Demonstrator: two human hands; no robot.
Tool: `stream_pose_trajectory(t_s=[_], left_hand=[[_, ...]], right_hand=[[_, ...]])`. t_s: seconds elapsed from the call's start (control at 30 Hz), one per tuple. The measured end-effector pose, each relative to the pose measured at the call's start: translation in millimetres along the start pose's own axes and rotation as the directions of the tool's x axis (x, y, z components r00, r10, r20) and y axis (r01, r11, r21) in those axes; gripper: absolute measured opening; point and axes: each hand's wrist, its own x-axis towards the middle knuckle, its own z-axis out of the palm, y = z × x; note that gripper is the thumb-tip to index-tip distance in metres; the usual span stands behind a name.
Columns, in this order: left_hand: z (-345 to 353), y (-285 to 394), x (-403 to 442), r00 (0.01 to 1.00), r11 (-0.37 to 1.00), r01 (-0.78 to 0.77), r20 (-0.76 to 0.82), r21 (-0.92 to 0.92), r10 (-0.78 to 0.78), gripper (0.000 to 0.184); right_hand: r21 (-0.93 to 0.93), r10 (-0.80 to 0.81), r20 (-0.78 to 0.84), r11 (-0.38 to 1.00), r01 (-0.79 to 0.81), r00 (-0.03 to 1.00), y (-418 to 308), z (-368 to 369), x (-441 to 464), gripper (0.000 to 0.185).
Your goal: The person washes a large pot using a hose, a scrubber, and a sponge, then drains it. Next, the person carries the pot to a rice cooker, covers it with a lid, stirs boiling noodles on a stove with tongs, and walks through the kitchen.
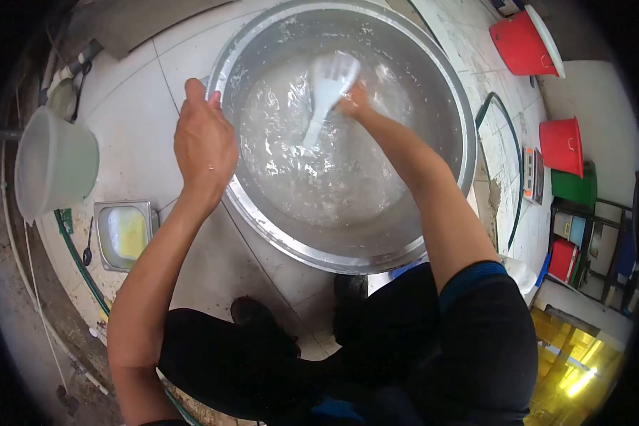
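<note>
A large round metal basin (291,245) holds cloudy, rippling water. My left hand (207,138) grips its left rim, with the thumb side uppermost and the other fingers curled over the edge. Inside the basin, my right hand (353,101) is at the side of a white plastic scoop (326,96), closed on it near its broad end. The scoop slants, with its broad, ribbed end at the top and its narrow handle pointing down to the water. Motion blurs the right fingers, and the scoop partly hides them.
At left stand a translucent plastic tub (74,160) and a small metal pan (126,234) with yellowish liquid. Red buckets (522,46) and an orange scale (530,174) are at right. A dark hose (505,113) runs along the tiled floor (131,128).
</note>
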Motion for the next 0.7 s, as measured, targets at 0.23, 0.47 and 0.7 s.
stream_pose_trajectory(t_s=[0.23,0.47,0.7], left_hand=[[0.5,1.2,1.1,1.000,1.000,-0.015,-0.011,0.008,0.015,0.015],[2.1,-1.3,0.4,0.999,0.998,-0.035,-0.034,0.045,0.037,0.017],[8.1,-6.0,2.7,0.993,0.993,-0.114,-0.039,0.020,0.114,0.017]], right_hand=[[0.108,-0.528,-0.023,0.843,0.527,0.849,-139.7,50.4,-34.7,0.056],[-0.074,-0.319,0.495,0.912,0.405,0.808,-164.3,-60.1,-127.8,0.058],[-0.448,-0.218,0.533,0.748,0.491,0.818,-132.9,-36.0,-194.4,0.058]])
